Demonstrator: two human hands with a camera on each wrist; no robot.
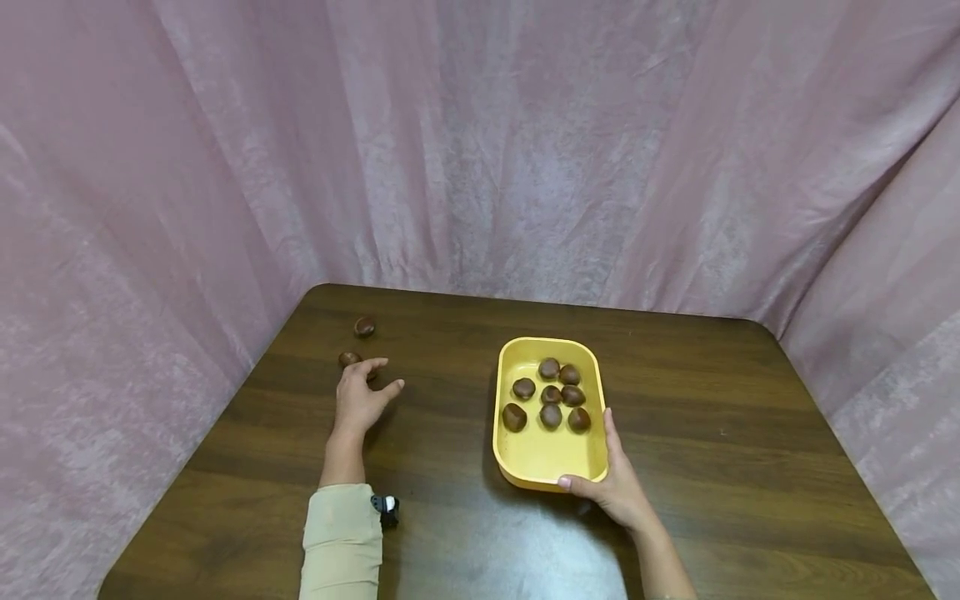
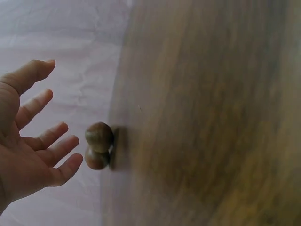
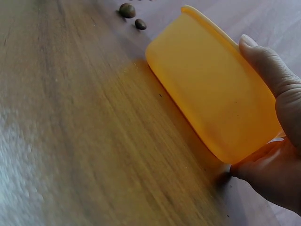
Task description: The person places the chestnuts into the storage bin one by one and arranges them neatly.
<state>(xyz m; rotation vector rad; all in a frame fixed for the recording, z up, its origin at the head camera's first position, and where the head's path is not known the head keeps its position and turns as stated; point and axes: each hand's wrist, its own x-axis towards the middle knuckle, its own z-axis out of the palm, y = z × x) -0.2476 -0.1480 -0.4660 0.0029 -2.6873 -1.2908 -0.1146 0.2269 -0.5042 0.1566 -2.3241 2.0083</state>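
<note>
My left hand (image 1: 362, 400) is over the left part of the table, thumb spread away from loosely bent fingers, holding nothing. Just beyond its fingers lies a brown chestnut (image 1: 348, 358), and another is partly hidden beneath them. A third chestnut (image 1: 364, 327) sits farther back. In the left wrist view two chestnuts (image 2: 99, 136) appear close together beyond the fingertips. My right hand (image 1: 621, 490) grips a yellow plastic container (image 1: 551, 477) at its near right corner, thumb on the near rim and fingers along the right side. Several chestnuts (image 1: 551, 416) lie inside, mostly toward the far half.
The dark wooden table (image 1: 720, 467) has rounded far corners. A pink curtain (image 1: 525, 167) hangs behind it and on both sides. The left sleeve (image 1: 342, 537) carries a small black device (image 1: 387, 510).
</note>
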